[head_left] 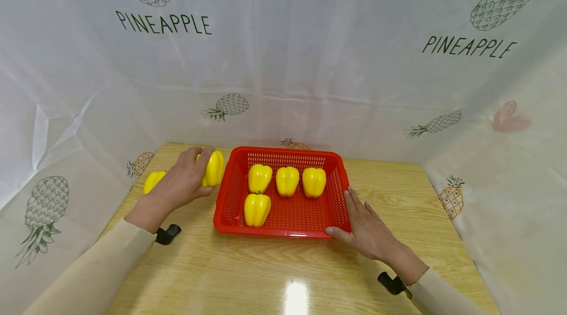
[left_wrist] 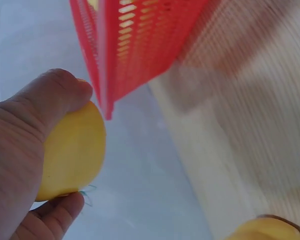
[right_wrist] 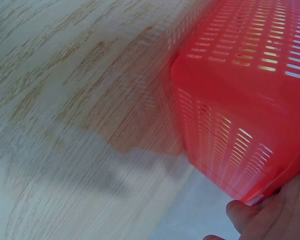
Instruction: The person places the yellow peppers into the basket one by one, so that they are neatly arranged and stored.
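Observation:
My left hand (head_left: 185, 177) grips a yellow bell pepper (head_left: 214, 169) just beyond the left side of a red plastic basket (head_left: 288, 233). In the left wrist view, thumb and fingers wrap the pepper (left_wrist: 74, 152), which is close to the basket wall (left_wrist: 140, 45). Several yellow bell peppers sit inside: three across the back, one (head_left: 257, 209) at the front left. My right hand (head_left: 369, 230) rests against the basket's front right corner, fingers stretched along the right side and thumb at the front rim. The right wrist view shows fingertips (right_wrist: 238, 210) touching the rim.
Another yellow pepper (head_left: 153, 181) lies on the wooden table (head_left: 248, 275), partly hidden behind my left forearm. A white curtain (head_left: 283, 59) with pineapple prints surrounds the table at the back and sides. A black band piece (head_left: 168, 234) is on each wrist.

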### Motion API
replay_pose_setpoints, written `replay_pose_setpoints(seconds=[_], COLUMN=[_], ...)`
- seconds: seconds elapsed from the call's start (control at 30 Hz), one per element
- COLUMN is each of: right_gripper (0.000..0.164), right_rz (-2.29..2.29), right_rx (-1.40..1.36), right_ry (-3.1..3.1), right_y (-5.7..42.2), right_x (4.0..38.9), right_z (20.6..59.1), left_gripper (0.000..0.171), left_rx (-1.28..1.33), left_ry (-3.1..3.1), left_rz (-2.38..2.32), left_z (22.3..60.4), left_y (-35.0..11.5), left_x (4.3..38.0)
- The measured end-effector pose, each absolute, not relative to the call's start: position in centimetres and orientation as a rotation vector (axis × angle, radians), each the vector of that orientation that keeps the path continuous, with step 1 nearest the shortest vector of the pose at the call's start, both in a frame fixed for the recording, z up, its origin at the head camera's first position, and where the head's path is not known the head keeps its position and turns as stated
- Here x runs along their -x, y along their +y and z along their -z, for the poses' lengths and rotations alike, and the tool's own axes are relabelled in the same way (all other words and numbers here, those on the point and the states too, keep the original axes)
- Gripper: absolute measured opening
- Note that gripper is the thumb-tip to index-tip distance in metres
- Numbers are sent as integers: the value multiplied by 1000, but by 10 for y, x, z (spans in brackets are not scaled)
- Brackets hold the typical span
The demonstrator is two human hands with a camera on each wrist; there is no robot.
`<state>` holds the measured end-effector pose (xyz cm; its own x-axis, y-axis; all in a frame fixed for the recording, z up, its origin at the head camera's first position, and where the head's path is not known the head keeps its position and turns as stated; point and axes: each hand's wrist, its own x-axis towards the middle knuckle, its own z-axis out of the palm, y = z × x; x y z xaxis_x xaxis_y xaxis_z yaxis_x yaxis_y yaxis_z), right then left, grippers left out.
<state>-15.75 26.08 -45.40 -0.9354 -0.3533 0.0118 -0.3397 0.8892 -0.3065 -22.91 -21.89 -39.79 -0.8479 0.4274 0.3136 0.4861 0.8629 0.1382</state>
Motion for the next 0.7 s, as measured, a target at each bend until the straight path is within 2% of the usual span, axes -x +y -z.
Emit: replay_pose_setpoints(seconds=[0.3,0.7], right_gripper=[112,113], right_rz=[483,480], right_rx=[548,544], right_ry=[3010,2993], right_y=[261,262], right_x=[157,158], right_z=[453,453], left_gripper=[93,102], left_rx=[719,814], left_ry=[-2778,-2826], left_rz=[340,359], left_z=[387,382], left_y=[-203,-169], left_x=[229,222])
